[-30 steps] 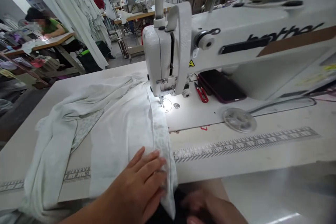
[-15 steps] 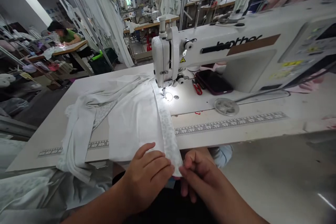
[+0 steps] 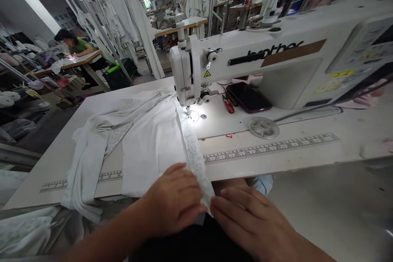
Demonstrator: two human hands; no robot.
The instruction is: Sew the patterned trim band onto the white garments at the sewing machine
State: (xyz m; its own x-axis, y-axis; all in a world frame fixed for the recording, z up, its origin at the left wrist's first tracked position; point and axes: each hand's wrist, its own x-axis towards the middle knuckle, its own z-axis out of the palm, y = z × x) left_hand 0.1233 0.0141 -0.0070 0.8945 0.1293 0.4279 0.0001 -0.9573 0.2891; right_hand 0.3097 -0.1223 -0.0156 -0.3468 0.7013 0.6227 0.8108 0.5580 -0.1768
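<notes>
1. From my remote seat, far left, I see a co-worker in green, leaning over another table.
2. Next, on the pale sewing table, lies the white cloth: bunched in folds on its left, flatter toward my hands, with some of the bunched part hanging over the front edge.
3. My left hand rests on the cloth's near right part, fingers bent; I cannot tell whether it grips or only presses.
4. Just above, the presser foot stands in bright light at the far end of the patterned band, which runs along the cloth's right edge toward me.
5. My right hand has its fingertips at the band's near end; whether they pinch it, I cannot tell.
6. Further right, under the arm of the sewing machine, red snips lie beside a dark phone.
7. A clear disc sits nearer me, just above the printed ruler.
</notes>
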